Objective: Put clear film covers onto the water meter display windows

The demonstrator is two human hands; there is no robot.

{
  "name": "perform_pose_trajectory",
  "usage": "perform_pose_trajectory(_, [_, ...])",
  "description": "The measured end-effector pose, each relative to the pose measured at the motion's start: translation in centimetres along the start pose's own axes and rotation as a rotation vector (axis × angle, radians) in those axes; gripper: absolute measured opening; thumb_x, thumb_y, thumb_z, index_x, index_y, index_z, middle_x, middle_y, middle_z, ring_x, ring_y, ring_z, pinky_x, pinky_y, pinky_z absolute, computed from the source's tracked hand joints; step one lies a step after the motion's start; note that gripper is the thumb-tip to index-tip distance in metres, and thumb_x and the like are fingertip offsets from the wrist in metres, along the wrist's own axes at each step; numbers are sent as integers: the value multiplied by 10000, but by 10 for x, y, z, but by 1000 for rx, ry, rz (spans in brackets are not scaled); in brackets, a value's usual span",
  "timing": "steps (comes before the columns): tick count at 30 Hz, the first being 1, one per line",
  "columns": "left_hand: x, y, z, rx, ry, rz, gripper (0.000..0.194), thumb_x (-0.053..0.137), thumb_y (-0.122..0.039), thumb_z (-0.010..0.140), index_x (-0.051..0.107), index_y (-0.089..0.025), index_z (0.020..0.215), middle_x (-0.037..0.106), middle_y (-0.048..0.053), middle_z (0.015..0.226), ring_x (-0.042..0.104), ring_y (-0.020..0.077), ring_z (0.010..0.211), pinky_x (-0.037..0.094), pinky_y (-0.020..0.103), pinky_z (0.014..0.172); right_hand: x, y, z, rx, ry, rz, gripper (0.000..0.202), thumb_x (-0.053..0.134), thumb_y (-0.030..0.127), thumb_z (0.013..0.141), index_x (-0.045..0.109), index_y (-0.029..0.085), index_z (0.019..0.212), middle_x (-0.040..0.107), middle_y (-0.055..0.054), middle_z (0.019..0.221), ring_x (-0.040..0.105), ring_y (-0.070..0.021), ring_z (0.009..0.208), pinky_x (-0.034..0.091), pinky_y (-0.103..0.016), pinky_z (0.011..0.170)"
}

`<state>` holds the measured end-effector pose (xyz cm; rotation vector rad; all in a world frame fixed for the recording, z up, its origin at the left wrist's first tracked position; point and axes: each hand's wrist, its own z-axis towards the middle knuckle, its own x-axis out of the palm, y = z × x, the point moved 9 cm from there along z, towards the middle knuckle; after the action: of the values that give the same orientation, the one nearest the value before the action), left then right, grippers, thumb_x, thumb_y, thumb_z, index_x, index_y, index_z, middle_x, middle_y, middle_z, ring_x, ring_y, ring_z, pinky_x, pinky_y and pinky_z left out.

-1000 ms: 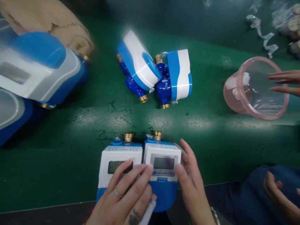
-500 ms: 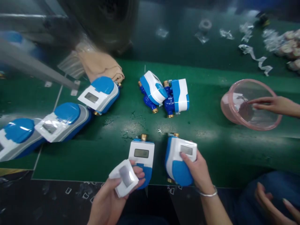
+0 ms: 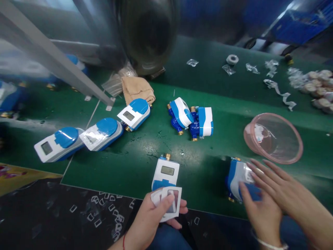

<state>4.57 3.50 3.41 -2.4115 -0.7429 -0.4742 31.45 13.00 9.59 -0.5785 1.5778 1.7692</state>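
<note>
My left hand (image 3: 153, 217) pinches a small stack of white stickers (image 3: 179, 198) with greyish windows, the thumb lying on top. Just beyond it, a blue-and-white water meter (image 3: 170, 171) with a display lies on the green table, partly covered by the stickers. Farther right, my right hand (image 3: 266, 217), a bracelet at its wrist, is on a second water meter (image 3: 235, 180). Its thumb rests on the blue lid; the other fingers are mostly hidden. A co-worker's hand (image 3: 288, 189) reaches over my fingers and touches the same meter.
Two water meters (image 3: 205, 121) lean together mid-table. Several more (image 3: 61, 142) lie at left beside a tan cloth (image 3: 137, 89) and a slanting metal post (image 3: 59, 55). A pink tub (image 3: 299, 139) stands at right. Tape (image 3: 232, 59) and plastic scraps lie behind.
My right hand has moved right with its water meter. The co-worker's hand has left the tub and come onto that meter. My left hand has shifted right with the stickers.
</note>
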Motion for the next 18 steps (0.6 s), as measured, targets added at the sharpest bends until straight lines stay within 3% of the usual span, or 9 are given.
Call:
perform_pose_trajectory(2, [11,-7,-6,9,46,108,430,761,-482,739,684,-105,929,761,116,814,741,257,783,567,234,476,32,60,-27,-71,136,26,305,581,292,905,651,204,1188,750,-68,1012,733,-215,850,602,-294,649])
perform_pose_trajectory(3, [17,-12,-10,22,75,157,416,759,-478,738,686,-107,912,747,91,793,729,231,754,565,227,479,51,94,-39,-179,249,35,375,542,296,927,587,170,1277,701,-119,1157,697,-243,991,611,-341,740])
perform_pose_trajectory(4, [22,-17,-14,39,99,198,391,758,-469,740,688,-111,881,724,61,762,707,198,713,564,220,487,59,127,-48,-301,266,21,396,518,273,939,558,146,1312,666,-149,1210,655,-257,1076,600,-376,814])
perform_pose_trajectory(7, [28,-36,-32,86,136,244,342,768,-448,729,683,-125,799,640,-11,691,613,121,622,566,214,530,66,191,-60,-544,295,47,309,481,174,954,612,136,1232,681,-134,1070,631,-216,1018,581,-364,849])
perform_pose_trajectory(13, [19,-67,-67,207,165,369,306,612,-446,872,681,-163,965,633,21,838,639,158,721,604,285,650,48,224,-52,-648,277,83,229,567,63,897,663,120,1097,645,-106,946,597,-191,919,573,-341,787])
perform_pose_trajectory(18, [26,-102,-96,516,155,688,266,480,-345,953,659,-192,1076,723,62,933,716,164,691,590,245,692,38,253,-58,-723,156,15,269,578,81,895,671,138,1142,688,-102,968,631,-196,905,568,-348,798])
